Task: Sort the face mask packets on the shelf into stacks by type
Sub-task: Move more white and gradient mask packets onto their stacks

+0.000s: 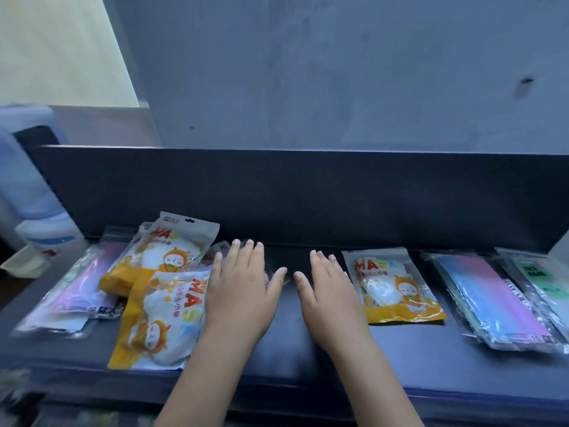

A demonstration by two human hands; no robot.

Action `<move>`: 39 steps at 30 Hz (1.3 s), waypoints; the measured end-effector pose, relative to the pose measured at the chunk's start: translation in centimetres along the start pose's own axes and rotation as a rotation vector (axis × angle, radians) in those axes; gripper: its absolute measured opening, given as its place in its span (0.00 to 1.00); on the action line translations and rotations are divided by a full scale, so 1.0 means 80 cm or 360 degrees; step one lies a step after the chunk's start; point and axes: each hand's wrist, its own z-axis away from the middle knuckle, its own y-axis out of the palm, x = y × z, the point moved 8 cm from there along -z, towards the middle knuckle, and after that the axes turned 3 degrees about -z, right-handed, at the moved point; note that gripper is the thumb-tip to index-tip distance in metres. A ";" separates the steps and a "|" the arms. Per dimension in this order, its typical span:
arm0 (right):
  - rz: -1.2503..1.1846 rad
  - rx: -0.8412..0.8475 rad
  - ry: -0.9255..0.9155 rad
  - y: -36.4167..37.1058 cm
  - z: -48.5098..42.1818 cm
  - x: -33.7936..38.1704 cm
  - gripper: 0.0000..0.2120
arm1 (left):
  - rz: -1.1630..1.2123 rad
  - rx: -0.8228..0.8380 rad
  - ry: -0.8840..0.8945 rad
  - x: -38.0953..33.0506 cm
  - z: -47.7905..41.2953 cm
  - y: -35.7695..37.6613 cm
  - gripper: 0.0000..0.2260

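My left hand (243, 291) and my right hand (329, 295) lie flat, fingers straight, on the middle of the dark shelf (289, 352), holding nothing. Left of my left hand is a loose heap of orange-and-white cartoon mask packets (160, 318), with a pastel gradient packet (77, 297) beyond it. A dark packet partly shows under my left fingers. Right of my right hand lies one orange cartoon packet (391, 285), then a stack of gradient packets (495, 297), then a green "FACE MASK" packet (545, 278) at the far right.
A dark back panel (292, 195) rises behind the shelf, with a grey wall above it. A water dispenser bottle (30, 192) stands off the left end. The shelf's front edge runs just below my wrists.
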 end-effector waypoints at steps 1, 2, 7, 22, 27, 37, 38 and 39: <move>-0.0034 0.0007 -0.0020 0.003 -0.003 0.008 0.31 | -0.0007 -0.0037 -0.0005 0.007 -0.001 -0.008 0.40; -0.0056 0.0010 -0.0043 0.006 -0.006 0.016 0.31 | -0.0007 -0.0066 -0.0011 0.016 -0.003 -0.017 0.39; -0.0127 -0.0028 -0.0102 0.032 -0.009 0.070 0.31 | -0.0016 -0.0111 -0.0061 0.077 -0.006 -0.041 0.35; 0.0020 -0.0083 -0.0203 0.236 0.015 0.397 0.29 | 0.0272 0.0002 -0.0215 0.464 0.027 -0.060 0.27; 0.0100 0.0037 -0.0225 0.305 0.024 0.462 0.27 | 0.0266 0.0307 -0.0319 0.554 0.036 -0.016 0.24; 0.0439 0.0050 0.0119 0.383 0.027 0.461 0.19 | 0.0827 0.0420 -0.0418 0.575 0.039 0.023 0.16; 0.0450 0.0029 0.0121 0.386 0.028 0.461 0.19 | 0.0921 0.0408 -0.0460 0.574 0.040 0.022 0.13; 0.0452 0.0007 0.0119 0.387 0.029 0.463 0.19 | 0.1033 0.0392 -0.0524 0.576 0.041 0.023 0.09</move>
